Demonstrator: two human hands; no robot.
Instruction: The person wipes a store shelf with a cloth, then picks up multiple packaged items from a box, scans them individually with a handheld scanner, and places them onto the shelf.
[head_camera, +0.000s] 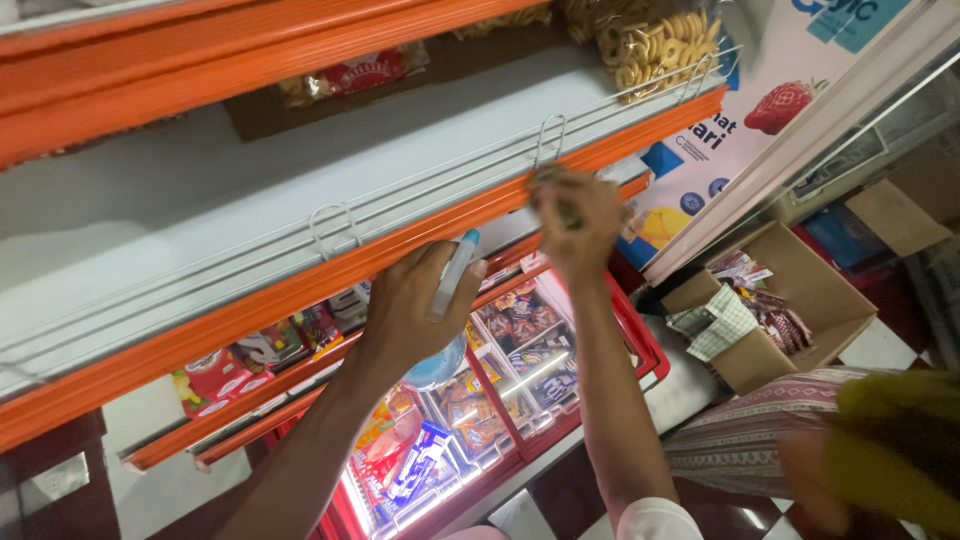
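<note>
My left hand grips a blue spray bottle just under the orange front edge of a white shop shelf. The bottle's round body hangs below my palm. My right hand is closed on a small crumpled cloth and presses it against the orange edge further right, beside a wire clip. The cloth is mostly hidden by my fingers.
Snack packets lie at the back of the shelf behind a wire rail. Below, a lit red chest freezer holds ice cream. An open cardboard box of packets sits right. Another person crouches at lower right.
</note>
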